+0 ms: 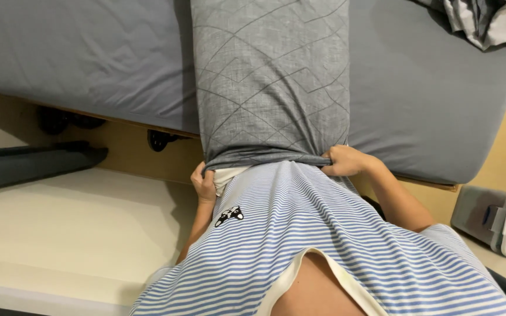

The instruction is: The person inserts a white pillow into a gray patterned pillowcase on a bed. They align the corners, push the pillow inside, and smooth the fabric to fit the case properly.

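A long pillow in a grey pillowcase (270, 82) with thin line patterns lies from the bed towards my chest. My left hand (204, 182) grips the left side of the pillowcase's open end, where a bit of the white pillow (229, 174) shows. On the right side of that open end, my right hand (344, 161) is closed on the bunched fabric edge. Both hands press the end against my blue-and-white striped shirt (300, 234).
The bed has a grey fitted sheet (77, 52) on a wooden frame (130, 146). A crumpled striped blanket (487, 20) lies at the top right. Dark shoes (60, 120) sit under the bed. A grey and white box (499, 219) stands at the right on the pale floor.
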